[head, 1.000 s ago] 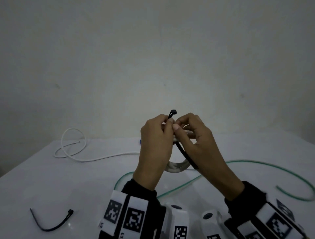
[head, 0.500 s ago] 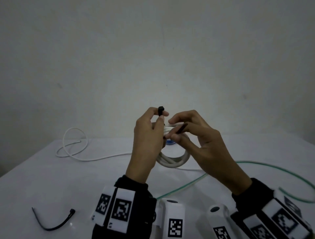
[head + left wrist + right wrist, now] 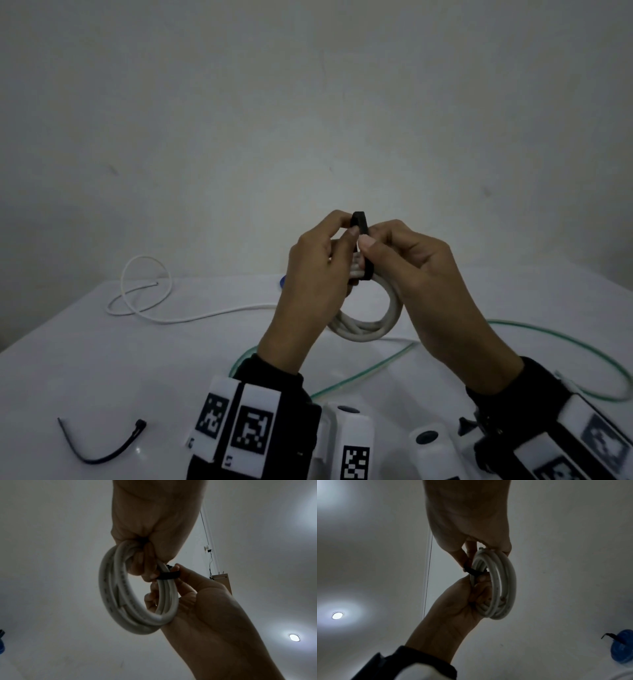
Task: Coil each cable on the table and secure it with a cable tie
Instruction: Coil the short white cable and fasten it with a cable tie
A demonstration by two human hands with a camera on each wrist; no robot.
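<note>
Both hands hold a coiled white cable (image 3: 370,330) up above the table. A black cable tie (image 3: 360,228) loops round the coil's top, its head sticking up between the fingertips. My left hand (image 3: 344,234) curls its fingers through the coil (image 3: 120,601) and pinches the tie's head with thumb and forefinger. My right hand (image 3: 372,240) pinches the tie from the other side, and its lower fingers lie against the coil (image 3: 505,582). The tie band (image 3: 169,576) crosses the strands; it also shows as a dark band (image 3: 474,572) in the right wrist view. The tie's tail end is hidden.
On the white table (image 3: 85,359) lie a loose white cable (image 3: 147,291) at the back left, a green cable (image 3: 513,329) to the right and front, and a spare black cable tie (image 3: 102,445) at the front left. A blue round object (image 3: 623,649) sits behind the hands.
The tie's tail, which hung down across my right hand, has been brought round the coil. My right fingertips have moved up to meet the left at the tie's head.
</note>
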